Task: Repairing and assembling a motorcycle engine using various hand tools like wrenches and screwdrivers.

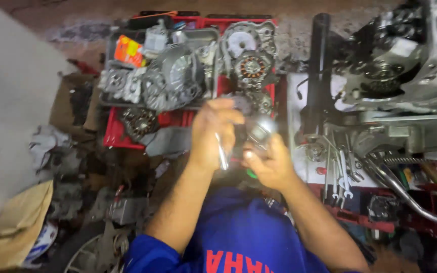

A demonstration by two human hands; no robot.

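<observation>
My left hand (213, 134) is raised at the middle of the view, closed around a slim shiny metal tool (222, 154) that points down. Right beside it, my right hand (271, 164) grips a small rounded silver metal part (262, 127) held up at the fingertips. The two hands almost touch. The picture is blurred, so the part's exact shape is unclear. Just beyond the hands lie a red tray (115, 132) and a grey tray (108, 55) full of engine parts, among them a stator with copper coils (252, 66).
A dismantled engine block (405, 65) stands at the right with a black tube (319, 65) beside it. Several spanners (337, 174) lie on a white surface below it. A chrome lever (405, 194) sticks out. Rags and scrap (56, 151) litter the left.
</observation>
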